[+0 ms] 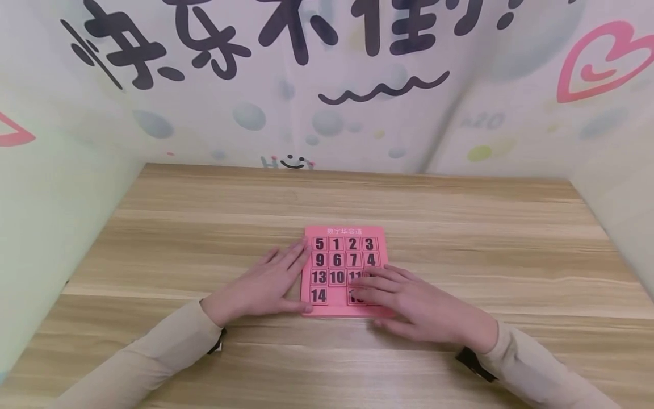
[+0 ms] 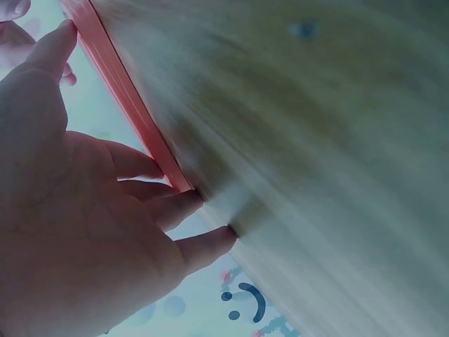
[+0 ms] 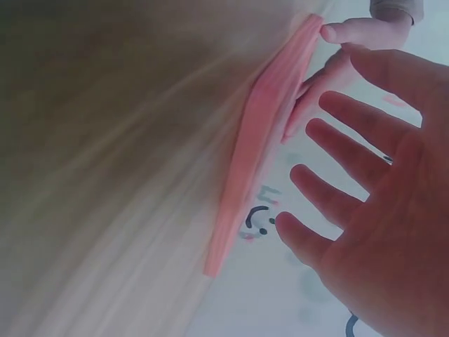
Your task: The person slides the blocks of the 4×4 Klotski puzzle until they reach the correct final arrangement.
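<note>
A pink sliding number puzzle (image 1: 344, 311) lies flat on the wooden table, its black-numbered tiles facing up. The top row reads 5, 1, 2, 3, and below it come 9, 6, 7, 4. A gap in the bottom row (image 1: 337, 296) sits to the right of tile 14 (image 1: 318, 296). My left hand (image 1: 260, 287) rests along the puzzle's left edge, fingers extended and thumb at the lower left corner. Over the lower right part, my right hand (image 1: 424, 304) reaches with spread fingers, covering several tiles. In the right wrist view, those fingers stand above the pink frame (image 3: 252, 133).
The wooden table (image 1: 230, 210) extends around the puzzle on all sides. Behind it rises a white wall covering (image 1: 204, 125) with dark lettering and drawings. Pale side walls (image 1: 46, 227) border the table. Each wrist carries a dark strap (image 1: 475, 363).
</note>
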{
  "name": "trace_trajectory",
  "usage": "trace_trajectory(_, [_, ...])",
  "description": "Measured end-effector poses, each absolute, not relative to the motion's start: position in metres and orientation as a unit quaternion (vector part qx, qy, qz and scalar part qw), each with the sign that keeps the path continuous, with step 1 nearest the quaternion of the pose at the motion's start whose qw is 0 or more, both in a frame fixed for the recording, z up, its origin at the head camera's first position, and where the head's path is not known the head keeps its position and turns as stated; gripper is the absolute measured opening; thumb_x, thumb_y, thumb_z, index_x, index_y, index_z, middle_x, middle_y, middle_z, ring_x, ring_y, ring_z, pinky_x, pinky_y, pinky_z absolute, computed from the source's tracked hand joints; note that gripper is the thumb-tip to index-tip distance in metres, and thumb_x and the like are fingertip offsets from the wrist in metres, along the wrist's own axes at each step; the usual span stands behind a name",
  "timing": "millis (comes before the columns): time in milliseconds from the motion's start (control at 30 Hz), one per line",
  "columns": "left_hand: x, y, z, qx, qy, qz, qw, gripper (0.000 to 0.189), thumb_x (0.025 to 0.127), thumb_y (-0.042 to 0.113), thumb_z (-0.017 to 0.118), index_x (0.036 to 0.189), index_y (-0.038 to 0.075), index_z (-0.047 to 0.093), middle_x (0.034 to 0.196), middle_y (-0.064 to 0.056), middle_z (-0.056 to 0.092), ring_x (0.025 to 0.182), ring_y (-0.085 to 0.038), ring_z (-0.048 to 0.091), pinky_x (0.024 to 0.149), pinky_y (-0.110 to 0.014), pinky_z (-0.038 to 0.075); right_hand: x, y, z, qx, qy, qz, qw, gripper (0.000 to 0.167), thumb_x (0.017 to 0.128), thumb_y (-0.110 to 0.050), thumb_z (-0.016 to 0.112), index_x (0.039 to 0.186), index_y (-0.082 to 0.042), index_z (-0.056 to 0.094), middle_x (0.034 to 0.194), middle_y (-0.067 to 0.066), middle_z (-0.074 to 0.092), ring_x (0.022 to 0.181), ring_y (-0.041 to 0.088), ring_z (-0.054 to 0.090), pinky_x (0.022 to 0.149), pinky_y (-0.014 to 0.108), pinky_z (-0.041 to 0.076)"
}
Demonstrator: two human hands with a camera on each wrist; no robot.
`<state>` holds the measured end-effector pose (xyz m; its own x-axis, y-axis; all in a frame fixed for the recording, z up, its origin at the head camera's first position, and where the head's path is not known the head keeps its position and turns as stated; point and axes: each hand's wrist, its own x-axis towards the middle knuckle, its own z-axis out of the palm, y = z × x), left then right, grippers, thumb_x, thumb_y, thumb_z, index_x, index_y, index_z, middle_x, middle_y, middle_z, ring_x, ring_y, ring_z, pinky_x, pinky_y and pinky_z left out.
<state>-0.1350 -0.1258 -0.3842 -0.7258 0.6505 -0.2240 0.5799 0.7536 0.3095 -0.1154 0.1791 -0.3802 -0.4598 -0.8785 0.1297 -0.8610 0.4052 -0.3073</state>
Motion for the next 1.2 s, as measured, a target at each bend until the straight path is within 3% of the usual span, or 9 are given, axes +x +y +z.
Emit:
trace_trajectory(500, [-0.136,-0.127,-0.385,0.34,0.921,0.108,0.154,0.102,0.087,0.063,0.057,0.151,-0.004,0.016,0.158,-0.021,0.003,0.144,-0.034,0.01,0.114,-0.055,0.01,-0.119,0.157,-0.373,-0.529,0.831,-0.172,0.03,0.053,0.093,-0.031,0.063,0.14,-0.01,0.051,0.142,0.007,0.05,0.134,0.03,0.039,0.11,0.05,0.031])
trace_trajectory(667, [-0.136,-0.127,-0.385,0.341,0.921,0.109,0.153,0.102,0.087,0.064,0.056,0.152,-0.004,0.016,0.158,-0.021,0.003,0.145,-0.033,0.009,0.114,-0.055,0.01,-0.119,0.146,-0.375,-0.542,0.826,-0.151,0.041,0.056,0.094,-0.032,0.061,0.142,-0.007,0.048,0.144,0.008,0.048,0.135,0.031,0.037,0.111,0.05,0.028])
trace_trajectory(900, [-0.135,-0.127,-0.385,0.342,0.92,0.113,0.152,0.101,0.087,0.063,0.057,0.151,-0.004,0.016,0.158,-0.021,0.004,0.145,-0.033,0.009,0.114,-0.055,0.01,-0.116,0.139,-0.377,-0.53,0.834,-0.123,0.089,0.054,0.096,-0.037,0.056,0.144,-0.013,0.048,0.148,0.006,0.043,0.14,0.028,0.03,0.115,0.048,0.019])
trace_trajectory(1200, [-0.136,-0.127,-0.386,0.343,0.92,0.113,0.15,0.101,0.087,0.063,0.057,0.152,-0.004,0.016,0.158,-0.021,0.004,0.145,-0.034,0.009,0.114,-0.055,0.011,-0.115,0.137,-0.379,-0.534,0.834,-0.105,0.091,0.053,0.096,-0.035,0.057,0.143,-0.014,0.05,0.149,0.007,0.042,0.14,0.029,0.029,0.115,0.048,0.019])
